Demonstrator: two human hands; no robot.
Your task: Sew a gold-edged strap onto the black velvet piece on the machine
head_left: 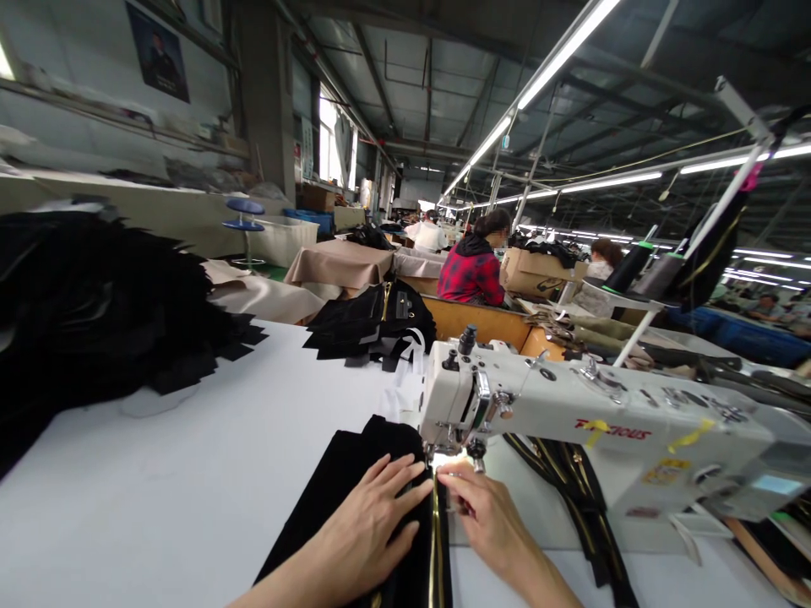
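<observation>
A black fabric piece [345, 485] with a gold zipper [436, 540] lies on the white table under the head of a white sewing machine [596, 422]. My left hand [373, 519] lies flat on the black fabric, fingers spread, just left of the zipper. My right hand [485, 511] rests to the right of the zipper, its fingertips pressed together at the lit needle area [453, 460]. Whether those fingertips pinch the fabric edge is unclear.
A large heap of black cut pieces [89, 304] fills the left of the white table [190, 473]. A smaller black stack [373, 325] lies at the back. Black strips with zippers [570, 481] hang behind the machine. A person in a red plaid shirt [472, 274] sits ahead.
</observation>
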